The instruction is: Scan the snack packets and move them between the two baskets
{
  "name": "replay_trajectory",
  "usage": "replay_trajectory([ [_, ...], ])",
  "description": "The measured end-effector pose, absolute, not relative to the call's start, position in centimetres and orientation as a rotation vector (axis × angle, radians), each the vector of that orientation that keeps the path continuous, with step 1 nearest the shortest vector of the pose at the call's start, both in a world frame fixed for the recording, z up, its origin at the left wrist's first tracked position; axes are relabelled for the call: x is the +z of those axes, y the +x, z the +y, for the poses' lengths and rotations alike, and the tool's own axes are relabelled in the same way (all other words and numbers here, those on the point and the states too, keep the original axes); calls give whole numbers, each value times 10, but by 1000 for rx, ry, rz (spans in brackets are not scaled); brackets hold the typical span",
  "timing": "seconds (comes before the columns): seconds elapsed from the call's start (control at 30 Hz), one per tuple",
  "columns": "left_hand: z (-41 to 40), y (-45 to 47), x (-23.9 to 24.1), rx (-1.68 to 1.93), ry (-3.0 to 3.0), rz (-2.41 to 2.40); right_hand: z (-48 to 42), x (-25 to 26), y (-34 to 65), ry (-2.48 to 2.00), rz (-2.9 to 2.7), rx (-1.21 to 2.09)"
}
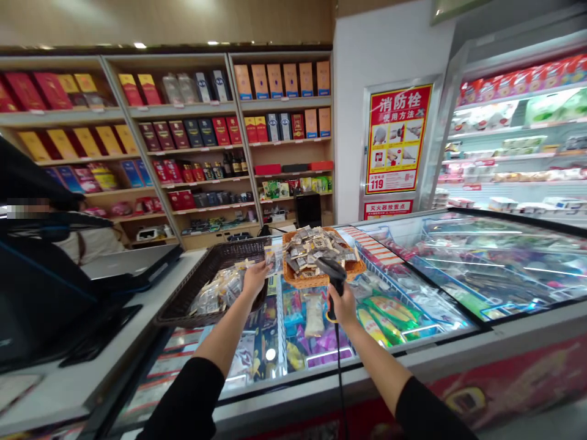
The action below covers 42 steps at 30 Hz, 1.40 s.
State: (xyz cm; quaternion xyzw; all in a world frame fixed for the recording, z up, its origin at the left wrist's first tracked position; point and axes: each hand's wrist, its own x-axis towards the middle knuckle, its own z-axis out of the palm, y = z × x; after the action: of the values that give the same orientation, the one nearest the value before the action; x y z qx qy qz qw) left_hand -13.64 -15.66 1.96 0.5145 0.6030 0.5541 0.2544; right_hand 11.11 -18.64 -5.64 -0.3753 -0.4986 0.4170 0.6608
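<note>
My right hand (343, 304) is wrapped round the handle of a black barcode scanner (334, 269), whose cable hangs down over the freezer front. Between the fingers of my left hand (257, 278) is a small snack packet (273, 260), held up by the right side of a dark brown basket (183, 299). That basket holds several clear and tan packets (220, 290). Beyond the scanner, an orange wicker basket (302, 282) is heaped with small grey and cream packets (314, 244). Both baskets rest on the glass freezer top.
Under the glass of the chest freezer (440, 348) lie bagged frozen goods and corn packs (385, 318). On the left stand a counter (114, 342), dark checkout equipment (41, 287) and a partly visible person. Boxed goods fill shelves (202, 150) behind; a lit fridge (509, 153) is at right.
</note>
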Motion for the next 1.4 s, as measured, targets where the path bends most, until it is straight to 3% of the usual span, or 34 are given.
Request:
replay_trajectory([
  [0.2, -165, -142, 13, 1532, 1323, 1633, -208, -56, 54, -847, -1419, 872],
  [0.53, -162, -141, 6, 1626, 1260, 1489, -209, -60, 57, -924, -1615, 778],
  [0.87, -162, -141, 5, 1618, 1283, 1482, -207, -63, 55, -867, -1502, 824],
  [1.13, -168, -160, 15, 1452, 1366, 2289, -200, -74, 55, -777, -1287, 1039],
  [1.4, -177, -193, 36, 1137, 1398, 2633, -199, -71, 56, -735, -1172, 1130],
])
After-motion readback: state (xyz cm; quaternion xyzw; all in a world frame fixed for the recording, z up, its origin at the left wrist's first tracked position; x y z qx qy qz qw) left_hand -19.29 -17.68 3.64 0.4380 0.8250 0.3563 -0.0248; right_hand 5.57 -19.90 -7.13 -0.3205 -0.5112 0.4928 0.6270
